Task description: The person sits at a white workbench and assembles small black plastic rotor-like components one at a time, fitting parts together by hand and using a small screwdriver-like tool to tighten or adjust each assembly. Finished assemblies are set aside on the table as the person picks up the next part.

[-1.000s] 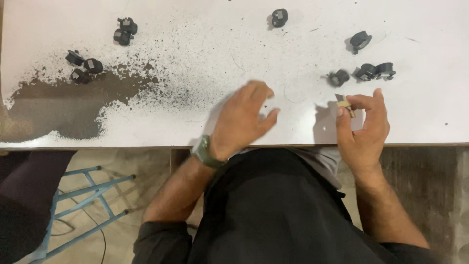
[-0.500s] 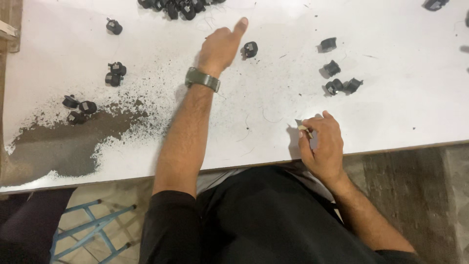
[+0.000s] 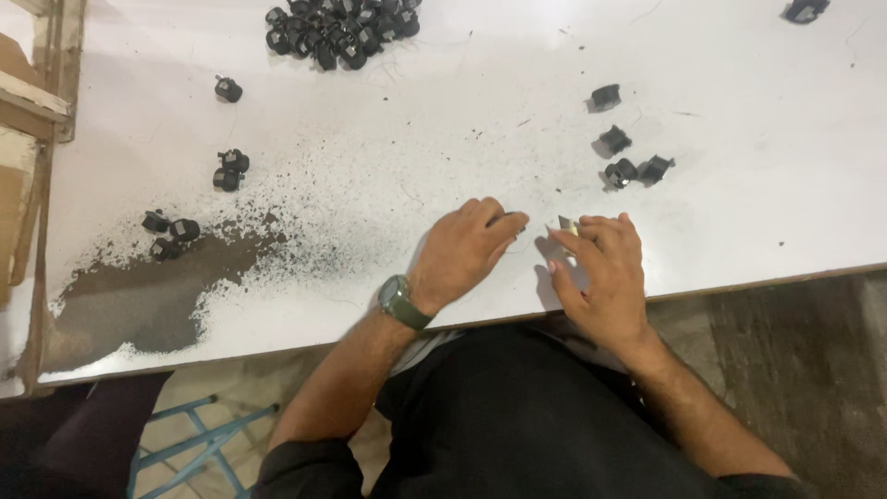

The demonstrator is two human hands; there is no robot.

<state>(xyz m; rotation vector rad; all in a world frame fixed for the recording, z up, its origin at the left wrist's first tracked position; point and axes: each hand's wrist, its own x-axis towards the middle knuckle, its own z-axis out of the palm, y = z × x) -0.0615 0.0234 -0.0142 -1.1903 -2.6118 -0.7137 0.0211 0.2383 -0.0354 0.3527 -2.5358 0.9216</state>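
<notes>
Left hand (image 3: 467, 251) pinches a small black part (image 3: 507, 220); right hand (image 3: 599, 268) grips a pale metal piece (image 3: 566, 224). Four parts (image 3: 631, 170) look finished, a big pile (image 3: 337, 32) waits.

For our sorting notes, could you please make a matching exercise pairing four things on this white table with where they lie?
Things:
1. big heap of black parts
2. dark powder patch
3. left hand
4. right hand

Places:
A. pinching a small pale piece near the table's front edge
B. far edge, top middle
C. left part of the table, near the front edge
D. palm down, fingertips over a small dark part

Pairs: 1-B, 2-C, 3-D, 4-A
</notes>
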